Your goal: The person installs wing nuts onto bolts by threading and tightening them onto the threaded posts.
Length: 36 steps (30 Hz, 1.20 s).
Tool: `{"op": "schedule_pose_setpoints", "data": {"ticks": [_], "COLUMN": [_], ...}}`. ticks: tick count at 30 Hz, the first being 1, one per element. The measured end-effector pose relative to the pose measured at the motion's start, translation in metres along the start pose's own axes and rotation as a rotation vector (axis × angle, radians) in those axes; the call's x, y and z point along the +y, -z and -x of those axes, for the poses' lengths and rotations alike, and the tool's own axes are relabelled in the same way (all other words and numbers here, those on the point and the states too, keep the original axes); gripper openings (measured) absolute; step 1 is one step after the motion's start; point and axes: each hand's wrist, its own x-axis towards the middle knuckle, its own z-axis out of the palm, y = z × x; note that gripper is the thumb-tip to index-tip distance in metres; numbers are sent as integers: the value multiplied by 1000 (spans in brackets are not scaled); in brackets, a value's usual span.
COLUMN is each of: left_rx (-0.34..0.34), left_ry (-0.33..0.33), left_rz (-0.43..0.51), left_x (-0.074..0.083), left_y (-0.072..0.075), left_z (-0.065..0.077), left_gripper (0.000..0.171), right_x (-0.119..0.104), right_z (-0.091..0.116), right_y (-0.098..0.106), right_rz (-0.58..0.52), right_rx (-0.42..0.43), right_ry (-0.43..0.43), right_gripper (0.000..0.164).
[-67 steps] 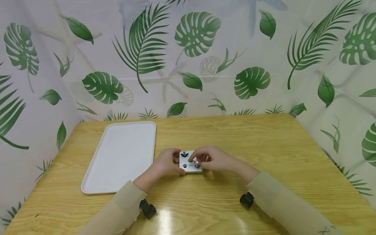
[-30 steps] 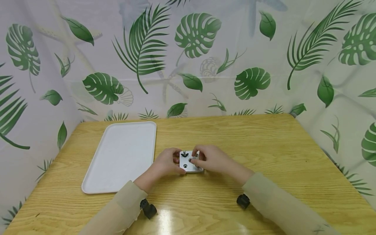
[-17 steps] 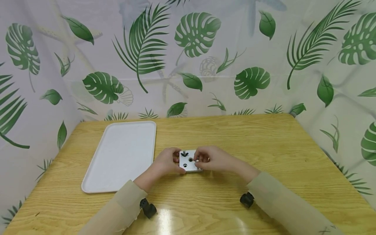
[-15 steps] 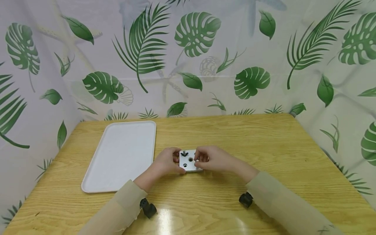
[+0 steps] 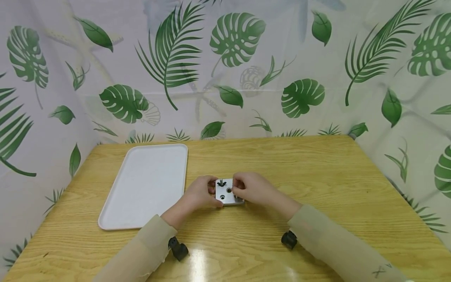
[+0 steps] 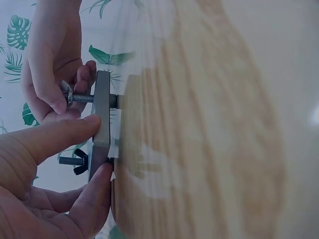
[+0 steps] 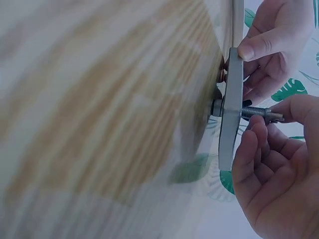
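Note:
A small silver metal plate [image 5: 228, 199] with holes sits in front of me on two bolts that stick up through it. My left hand [image 5: 201, 192] grips its left edge between thumb and fingers. On the far left bolt is a black wing nut [image 6: 81, 162]. The near right bolt [image 6: 82, 98] carries a silver wing nut [image 6: 66, 93] near its top, clear of the plate. My right hand [image 5: 255, 190] pinches that silver wing nut, hiding much of it in the head view. Bolt heads [image 7: 217, 107] show below the plate, between it and the table.
A white tray [image 5: 146, 186] lies to the left on the wooden table [image 5: 317, 172], near my left forearm. A leaf-patterned cloth [image 5: 197, 78] hangs behind and at the sides. Each wrist carries a black camera [image 5: 289, 239].
My right hand has shifted its fingers back and forth around the silver wing nut, and its wrist has swung slightly left. My left hand and the plate have stayed in place.

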Motion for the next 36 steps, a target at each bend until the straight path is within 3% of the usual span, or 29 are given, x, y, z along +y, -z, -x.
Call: {"op": "schedule_pose_setpoints", "data": {"ticks": [4, 10, 13, 17, 26, 36], "left_rx": [4, 2, 4, 7, 11, 18], "left_ry": [-6, 3, 0, -6, -12, -24], "left_rz": [-2, 6, 1, 1, 16, 22], "left_x": [1, 1, 0, 0, -2, -1], "left_y": [1, -1, -2, -2, -2, 0], "left_z": [1, 2, 2, 2, 1, 0], "left_gripper": [79, 79, 81, 81, 81, 80], "right_x": [3, 14, 20, 24, 21, 8], "right_z": [2, 9, 10, 10, 6, 5], "right_y": [3, 8, 9, 8, 3, 1], "right_rz": [-59, -292, -324, -293, -242, -51], "right_rx": [-37, -131, -165, -161, -84, 11], "right_ry": [23, 78, 134, 174, 96, 58], "right_gripper": [12, 33, 40, 29, 5, 21]}}
